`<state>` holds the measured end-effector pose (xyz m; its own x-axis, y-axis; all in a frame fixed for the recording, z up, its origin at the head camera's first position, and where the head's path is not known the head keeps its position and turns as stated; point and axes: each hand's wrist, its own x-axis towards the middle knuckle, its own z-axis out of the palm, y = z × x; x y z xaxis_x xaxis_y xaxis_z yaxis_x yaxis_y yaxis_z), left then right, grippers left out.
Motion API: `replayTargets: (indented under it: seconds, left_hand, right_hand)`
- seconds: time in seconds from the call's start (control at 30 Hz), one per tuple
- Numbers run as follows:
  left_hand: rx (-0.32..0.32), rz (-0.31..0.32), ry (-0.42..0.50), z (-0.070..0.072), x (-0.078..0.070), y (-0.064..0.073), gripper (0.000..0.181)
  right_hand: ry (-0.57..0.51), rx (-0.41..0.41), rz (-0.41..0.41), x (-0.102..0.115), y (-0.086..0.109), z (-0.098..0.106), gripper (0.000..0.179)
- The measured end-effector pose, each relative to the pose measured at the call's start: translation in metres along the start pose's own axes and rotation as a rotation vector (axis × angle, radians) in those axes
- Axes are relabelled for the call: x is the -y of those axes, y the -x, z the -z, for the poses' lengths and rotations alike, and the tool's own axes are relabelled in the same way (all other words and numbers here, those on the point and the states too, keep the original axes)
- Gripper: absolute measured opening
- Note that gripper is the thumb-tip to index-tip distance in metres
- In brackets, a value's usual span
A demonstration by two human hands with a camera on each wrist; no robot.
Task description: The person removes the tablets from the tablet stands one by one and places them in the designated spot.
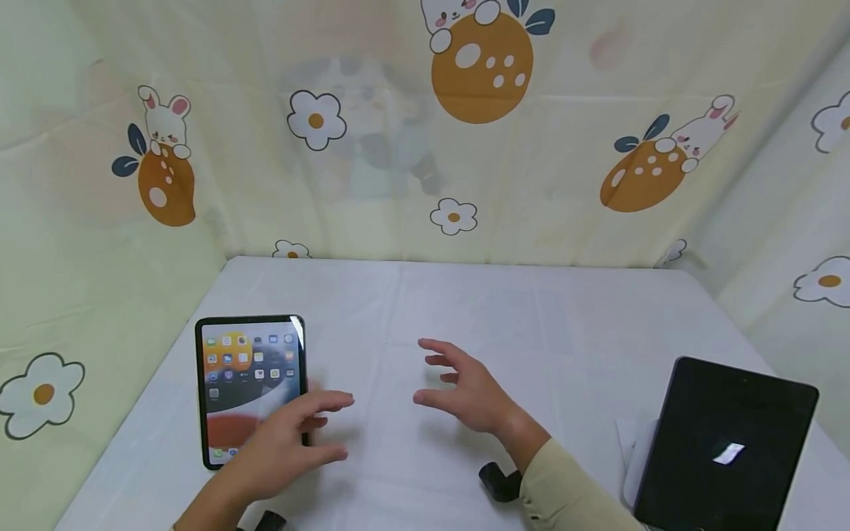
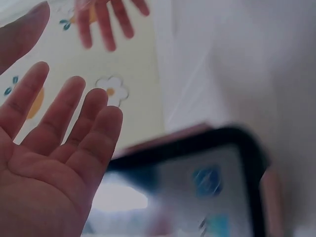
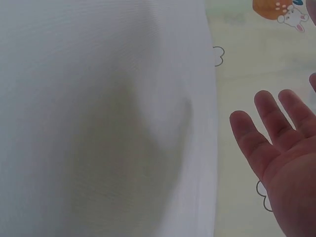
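Observation:
On the left of the table lies a tablet (image 1: 253, 383) with a lit screen of app icons. My left hand (image 1: 285, 442) hovers over its lower right part, fingers spread and nothing held. In the left wrist view the palm (image 2: 49, 177) faces the camera, and the corner of the tablet (image 2: 197, 148) shows below the fingers. Above the middle of the table my right hand (image 1: 474, 391) is raised, fingers apart and loosely bent, with nothing in it. The right wrist view shows its fingers (image 3: 276, 123) apart, above the table's edge.
A dark-screened tablet (image 1: 727, 442) lies at the right, partly over some white sheets (image 1: 637, 457). White cloth covers the table (image 1: 372, 310). Curtains (image 1: 372, 184) with rabbits and flowers enclose the back and sides. A black wrist-camera piece (image 1: 499, 483) sits at the right wrist.

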<state>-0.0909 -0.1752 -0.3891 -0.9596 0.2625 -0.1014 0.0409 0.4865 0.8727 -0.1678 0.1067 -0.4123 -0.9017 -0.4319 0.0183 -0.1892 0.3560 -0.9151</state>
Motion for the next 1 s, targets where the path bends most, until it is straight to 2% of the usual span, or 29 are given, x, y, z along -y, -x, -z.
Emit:
replayTargets:
  seconds: [0.13,0.3,0.6,0.7,0.83,0.93,1.0]
  left_hand:
    - [-0.059,-0.029,-0.023,0.011,-0.001,0.007,0.051]
    - [-0.064,-0.089,-0.040,0.020,-0.002,0.012,0.046]
    - [-0.160,-0.163,-0.068,0.037,0.008,0.025,0.049]
    - [-0.207,-0.198,-0.055,0.043,0.012,0.030,0.050]
    - [-0.287,-0.281,-0.050,0.050,0.016,0.033,0.053]
    - [-0.339,-0.323,-0.072,0.055,0.018,0.036,0.052]
    - [-0.386,-0.312,-0.134,0.060,0.020,0.037,0.050]
  right_hand:
    - [-0.016,0.016,0.001,0.001,-0.003,-0.001,0.070]
    - [-0.025,0.002,0.016,0.004,-0.005,-0.003,0.069]
    - [0.060,-0.005,0.054,0.008,-0.009,-0.007,0.071]
    - [0.057,0.007,0.056,0.010,-0.012,-0.008,0.070]
    - [0.053,0.013,0.056,0.012,-0.015,-0.009,0.068]
    - [0.049,0.018,0.057,0.014,-0.018,-0.010,0.067]
    - [0.046,0.027,0.058,0.015,-0.019,-0.011,0.067]
